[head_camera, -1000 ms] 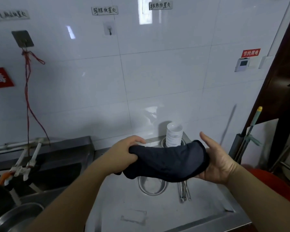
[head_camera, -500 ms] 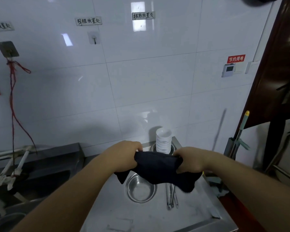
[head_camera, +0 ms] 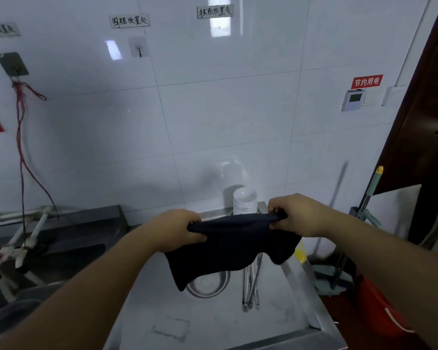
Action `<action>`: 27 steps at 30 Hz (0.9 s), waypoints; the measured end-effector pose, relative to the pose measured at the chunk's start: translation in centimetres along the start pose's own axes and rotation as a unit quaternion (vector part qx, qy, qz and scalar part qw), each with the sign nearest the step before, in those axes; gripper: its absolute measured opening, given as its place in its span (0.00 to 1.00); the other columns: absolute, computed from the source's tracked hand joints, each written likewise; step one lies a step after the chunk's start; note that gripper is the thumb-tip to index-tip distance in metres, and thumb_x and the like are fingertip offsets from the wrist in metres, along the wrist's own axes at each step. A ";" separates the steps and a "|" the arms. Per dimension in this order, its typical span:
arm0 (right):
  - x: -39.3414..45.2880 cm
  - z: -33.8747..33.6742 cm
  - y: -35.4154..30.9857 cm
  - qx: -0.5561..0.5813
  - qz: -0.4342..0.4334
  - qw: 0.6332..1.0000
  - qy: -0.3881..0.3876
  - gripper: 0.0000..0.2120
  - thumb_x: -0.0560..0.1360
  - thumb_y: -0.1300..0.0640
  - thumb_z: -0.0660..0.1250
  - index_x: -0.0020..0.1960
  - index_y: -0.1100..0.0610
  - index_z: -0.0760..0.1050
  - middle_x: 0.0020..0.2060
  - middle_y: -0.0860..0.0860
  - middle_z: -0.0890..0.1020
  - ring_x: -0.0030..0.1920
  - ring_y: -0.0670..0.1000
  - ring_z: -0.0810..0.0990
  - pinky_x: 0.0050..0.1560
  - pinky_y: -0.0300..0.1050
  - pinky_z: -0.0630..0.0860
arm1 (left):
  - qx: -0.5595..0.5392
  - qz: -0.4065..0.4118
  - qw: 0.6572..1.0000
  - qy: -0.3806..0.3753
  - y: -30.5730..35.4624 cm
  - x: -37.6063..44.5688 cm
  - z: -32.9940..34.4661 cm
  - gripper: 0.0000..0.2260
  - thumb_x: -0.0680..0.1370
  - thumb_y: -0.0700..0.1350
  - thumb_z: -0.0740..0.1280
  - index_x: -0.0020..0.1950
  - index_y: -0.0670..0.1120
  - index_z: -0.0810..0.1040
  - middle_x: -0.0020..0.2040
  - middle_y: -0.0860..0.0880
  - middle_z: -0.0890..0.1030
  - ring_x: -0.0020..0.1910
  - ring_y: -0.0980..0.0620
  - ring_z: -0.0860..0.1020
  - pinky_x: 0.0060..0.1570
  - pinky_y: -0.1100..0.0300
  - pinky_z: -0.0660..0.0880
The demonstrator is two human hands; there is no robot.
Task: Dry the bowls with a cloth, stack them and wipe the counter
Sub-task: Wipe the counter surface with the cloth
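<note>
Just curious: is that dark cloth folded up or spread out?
Spread out. The left hand and right hand grip the cloth taut; it hangs open.

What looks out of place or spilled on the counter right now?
Nothing stands out. Both hands, left hand and right hand, hold the dark cloth above the metal bowl; the white bowls stand stacked upright.

Looks like a work kitchen's washing-up corner: white tiled wall (head_camera: 225,117) with handwritten labels (head_camera: 129,21) over hooks (head_camera: 138,48), steel counter (head_camera: 213,322), sink (head_camera: 61,238) on the left, stacked bowls (head_camera: 245,201), mop (head_camera: 367,213) parked on the right.
</note>
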State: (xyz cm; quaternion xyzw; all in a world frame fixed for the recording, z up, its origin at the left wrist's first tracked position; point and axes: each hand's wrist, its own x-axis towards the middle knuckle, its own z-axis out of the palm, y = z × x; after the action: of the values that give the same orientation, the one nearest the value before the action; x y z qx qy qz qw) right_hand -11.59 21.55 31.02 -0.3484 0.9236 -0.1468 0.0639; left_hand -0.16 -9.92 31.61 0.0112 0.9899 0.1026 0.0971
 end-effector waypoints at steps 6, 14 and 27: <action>-0.1 0.1 2.9 -0.025 -0.011 0.999 -0.019 0.05 0.78 0.52 0.72 0.50 0.52 0.81 0.40 0.44 0.80 0.40 0.44 0.75 0.39 0.35 0.67 | 0.004 -0.025 1.000 -0.014 0.2 0.1 0.8 0.05 0.80 0.56 0.72 0.49 0.58 0.79 0.48 0.55 0.80 0.46 0.53 0.79 0.49 0.54 0.78; -1.2 4.0 7.5 0.037 0.016 0.999 -0.020 0.06 0.77 0.47 0.75 0.46 0.48 0.82 0.40 0.43 0.82 0.43 0.45 0.79 0.43 0.44 0.75 | -0.053 -0.080 0.994 -0.047 -0.4 -0.5 5.7 0.07 0.81 0.50 0.71 0.58 0.56 0.85 0.49 0.58 0.83 0.47 0.58 0.80 0.52 0.57 0.79; -3.5 12.5 10.3 0.081 0.123 0.982 -0.115 0.07 0.76 0.57 0.73 0.52 0.46 0.84 0.46 0.43 0.84 0.48 0.46 0.81 0.49 0.43 0.76 | -0.184 -0.114 0.970 -0.109 -3.4 -0.1 15.0 0.12 0.78 0.45 0.71 0.46 0.65 0.83 0.43 0.62 0.86 0.44 0.62 0.83 0.47 0.62 0.78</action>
State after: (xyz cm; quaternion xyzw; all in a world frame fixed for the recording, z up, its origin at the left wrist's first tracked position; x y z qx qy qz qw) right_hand -12.70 28.37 15.93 -0.2403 0.9310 -0.1707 0.2151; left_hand 2.83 -10.25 16.54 -0.1086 0.9323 0.2690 0.2160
